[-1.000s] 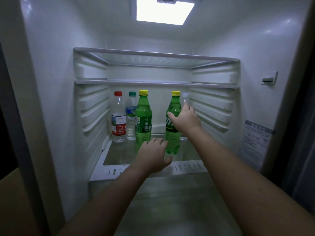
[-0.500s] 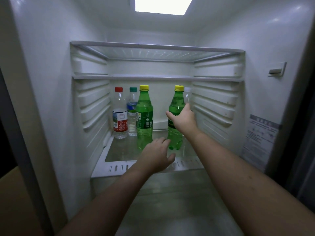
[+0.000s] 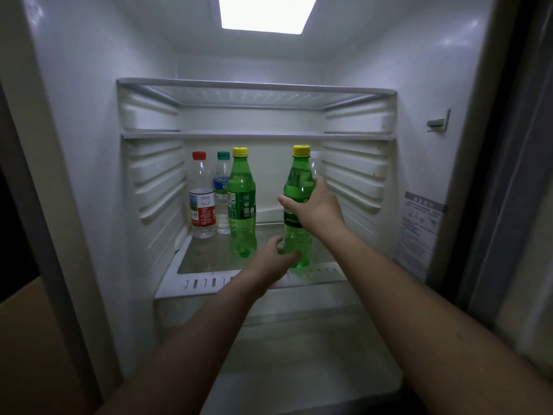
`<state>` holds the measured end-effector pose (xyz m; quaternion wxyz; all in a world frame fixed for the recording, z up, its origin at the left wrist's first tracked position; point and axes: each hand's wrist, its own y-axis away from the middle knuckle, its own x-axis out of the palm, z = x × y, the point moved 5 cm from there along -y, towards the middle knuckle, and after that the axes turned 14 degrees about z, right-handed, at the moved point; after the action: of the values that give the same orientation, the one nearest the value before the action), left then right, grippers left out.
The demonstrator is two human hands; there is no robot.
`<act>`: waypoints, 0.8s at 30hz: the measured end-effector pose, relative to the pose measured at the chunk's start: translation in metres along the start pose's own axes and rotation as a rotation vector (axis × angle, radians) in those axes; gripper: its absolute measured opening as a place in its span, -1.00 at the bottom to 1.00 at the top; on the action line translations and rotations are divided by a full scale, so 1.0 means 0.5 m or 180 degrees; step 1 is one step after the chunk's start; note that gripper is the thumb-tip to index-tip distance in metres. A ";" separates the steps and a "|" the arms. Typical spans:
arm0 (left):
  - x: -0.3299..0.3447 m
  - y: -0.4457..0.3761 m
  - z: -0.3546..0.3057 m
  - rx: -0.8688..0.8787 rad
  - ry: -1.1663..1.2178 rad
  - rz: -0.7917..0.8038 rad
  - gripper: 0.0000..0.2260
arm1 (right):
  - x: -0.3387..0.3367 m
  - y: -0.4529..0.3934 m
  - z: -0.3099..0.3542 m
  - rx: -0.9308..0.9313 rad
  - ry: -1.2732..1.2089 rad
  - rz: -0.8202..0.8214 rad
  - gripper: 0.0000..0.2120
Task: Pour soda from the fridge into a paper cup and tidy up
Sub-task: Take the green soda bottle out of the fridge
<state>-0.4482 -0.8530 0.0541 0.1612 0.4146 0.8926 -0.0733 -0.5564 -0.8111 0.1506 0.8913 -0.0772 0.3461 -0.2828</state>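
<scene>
Inside the open fridge, my right hand [image 3: 317, 209] grips a green soda bottle [image 3: 297, 187] with a yellow cap around its middle, over the front of the glass shelf [image 3: 209, 253]. My left hand [image 3: 270, 260] reaches up to the bottle's lower part, fingers spread and touching or nearly touching its base. A second green soda bottle [image 3: 242, 205] with a yellow cap stands upright to the left on the same shelf. No paper cup is in view.
At the shelf's back left stand a clear bottle with a red cap [image 3: 202, 196] and one with a teal cap [image 3: 222, 187]. Another clear bottle [image 3: 315, 163] peeks out behind the gripped one. Two bare shelves [image 3: 254, 136] sit above, and the fridge walls close in on both sides.
My right hand has brought the gripped soda bottle forward toward the shelf's front edge. My left hand has moved right and up to the bottle's base.
</scene>
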 end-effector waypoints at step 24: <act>0.178 0.272 -0.002 -0.0019 0.2063 0.0407 -0.71 | -0.101 0.297 0.029 -0.0224 -0.0195 0.0368 -0.40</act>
<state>-0.3982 -0.7012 0.0243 -0.1258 0.4710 0.8698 0.0753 -0.5104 -0.6605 0.1408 0.9130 -0.0969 0.3322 -0.2159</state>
